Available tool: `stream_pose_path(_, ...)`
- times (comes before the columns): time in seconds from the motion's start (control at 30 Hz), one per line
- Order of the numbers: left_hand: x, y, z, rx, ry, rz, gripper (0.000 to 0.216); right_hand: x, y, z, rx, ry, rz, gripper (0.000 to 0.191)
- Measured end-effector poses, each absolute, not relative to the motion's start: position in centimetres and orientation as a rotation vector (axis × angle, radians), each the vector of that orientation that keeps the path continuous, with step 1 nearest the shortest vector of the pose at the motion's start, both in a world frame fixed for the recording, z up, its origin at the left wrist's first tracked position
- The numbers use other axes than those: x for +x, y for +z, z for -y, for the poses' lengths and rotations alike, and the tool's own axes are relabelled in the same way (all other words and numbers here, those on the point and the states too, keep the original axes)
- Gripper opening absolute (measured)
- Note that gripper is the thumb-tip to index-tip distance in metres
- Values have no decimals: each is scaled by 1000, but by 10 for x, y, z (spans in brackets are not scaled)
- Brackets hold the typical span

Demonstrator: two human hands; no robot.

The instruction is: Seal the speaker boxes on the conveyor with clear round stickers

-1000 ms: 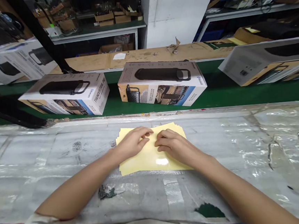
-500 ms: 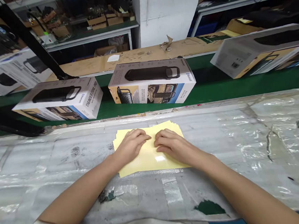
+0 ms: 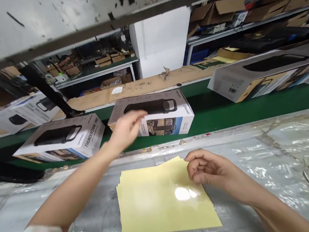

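Note:
A stack of pale yellow sheets lies on the plastic-covered table in front of me. My left hand is raised off the sheets, fingers stretched out and apart, holding nothing, reaching toward the middle speaker box on the green belt. My right hand hovers at the top right corner of the sheets, fingers curled in a loose pinch; whether it holds anything I cannot make out.
Another speaker box lies left on the belt, a third box at the right, a fourth box far left. A black strut slants down at the left. A white beam crosses overhead. Shelves with cartons stand behind.
My left hand lifted off the yellow sheets and reached forward toward the middle box. My right hand slid to the sheets' top right corner. The view tilted upward.

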State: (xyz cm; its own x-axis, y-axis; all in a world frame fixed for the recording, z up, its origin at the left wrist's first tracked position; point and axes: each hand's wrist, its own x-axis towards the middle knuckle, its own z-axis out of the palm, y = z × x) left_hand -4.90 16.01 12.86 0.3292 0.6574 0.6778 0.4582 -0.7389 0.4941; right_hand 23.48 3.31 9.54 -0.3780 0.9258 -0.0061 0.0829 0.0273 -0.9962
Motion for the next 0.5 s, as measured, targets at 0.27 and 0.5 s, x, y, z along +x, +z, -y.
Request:
stream_pose_path(0.27,-33,164,-348,2507,769,-1540,28,240,101,-54,-1175,1131,1785,26)
stream_pose_path(0.5,-59,135,-331,2516,596,-1680,35,182,188,-182,-963,757,2074,35)
